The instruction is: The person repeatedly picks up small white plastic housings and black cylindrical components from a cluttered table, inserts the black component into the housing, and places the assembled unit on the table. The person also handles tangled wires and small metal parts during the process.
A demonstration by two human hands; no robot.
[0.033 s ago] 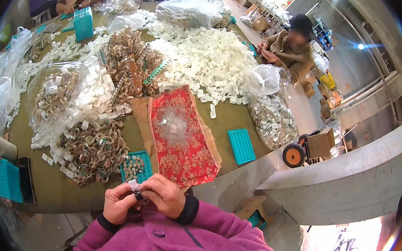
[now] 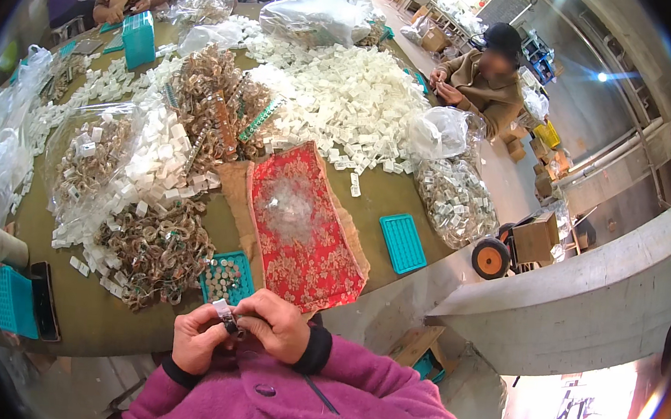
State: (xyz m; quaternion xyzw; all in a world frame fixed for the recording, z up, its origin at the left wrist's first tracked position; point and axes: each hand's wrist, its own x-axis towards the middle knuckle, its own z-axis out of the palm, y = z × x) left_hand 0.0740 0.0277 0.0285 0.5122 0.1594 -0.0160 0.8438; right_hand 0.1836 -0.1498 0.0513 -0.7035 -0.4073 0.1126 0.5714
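Presently, the left hand (image 2: 195, 342) pinches a white part (image 2: 221, 308) near the tray (image 2: 248, 275); the right hand (image 2: 277, 328) is closed beside it, contents hidden. Caution: a slack pinch could drop the part past the near edge of the desk (image 2: 368, 200).

Cloth (image 2: 327, 268) on table (image 2: 388, 196) — tray (image 2: 403, 245) right of it.
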